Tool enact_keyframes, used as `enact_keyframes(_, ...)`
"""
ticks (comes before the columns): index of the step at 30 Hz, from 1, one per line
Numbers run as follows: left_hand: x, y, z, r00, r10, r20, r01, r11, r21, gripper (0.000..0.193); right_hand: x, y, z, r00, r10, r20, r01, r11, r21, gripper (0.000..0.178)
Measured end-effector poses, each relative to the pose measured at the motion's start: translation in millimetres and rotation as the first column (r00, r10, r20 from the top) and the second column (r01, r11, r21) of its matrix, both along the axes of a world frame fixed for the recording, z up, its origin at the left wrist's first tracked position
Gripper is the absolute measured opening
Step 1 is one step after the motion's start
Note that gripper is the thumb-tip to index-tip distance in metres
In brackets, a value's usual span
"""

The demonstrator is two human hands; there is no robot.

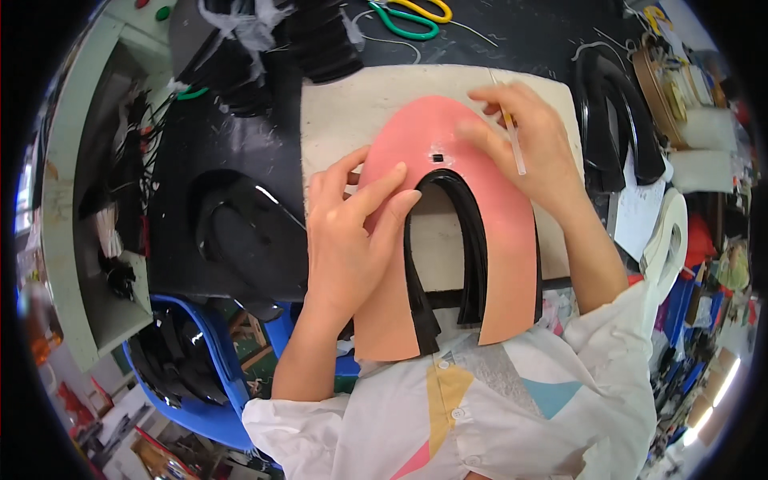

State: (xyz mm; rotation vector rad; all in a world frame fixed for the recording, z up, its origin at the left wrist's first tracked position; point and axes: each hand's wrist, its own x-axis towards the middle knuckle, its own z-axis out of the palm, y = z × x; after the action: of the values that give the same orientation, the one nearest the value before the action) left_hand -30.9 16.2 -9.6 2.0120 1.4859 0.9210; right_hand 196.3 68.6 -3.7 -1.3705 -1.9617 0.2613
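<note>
A U-shaped piece (512, 232), pink at its curve and peach along its legs, lies with its curve away from me. A small black square mark or opening (438, 158) sits near its inner edge. Black layers of the same outline (474, 264) show beneath it. My left hand (348, 232) grips its left leg, thumb and forefinger on top, other fingers at the outer edge. My right hand (536, 144), slightly blurred, is over the right part of the curve. A thin, pale rod with a yellowish section (518, 152) is held among its fingers.
A cream board (344, 104) lies under the piece on the black table (184, 216). Scissors with green and yellow handles (412, 32) lie at the back. Black curved pieces (616, 120) are at the right, and a blue bin (228, 360) of black parts stands lower left.
</note>
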Motion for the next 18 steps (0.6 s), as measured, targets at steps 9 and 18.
enact_keyframes(9,-6.9,-17.2,11.0,0.949,0.04,0.311,-0.11,0.971,0.21,0.046,128.5,21.3,-0.6,0.518,-0.276,-0.809,0.263,0.952,-0.156,0.02)
enact_keyframes(18,-275.8,-11.7,-34.6,0.658,0.603,0.45,-0.563,0.792,-0.238,0.041,81.9,4.6,18.0,0.498,-0.287,-0.818,-0.001,0.943,-0.332,0.024)
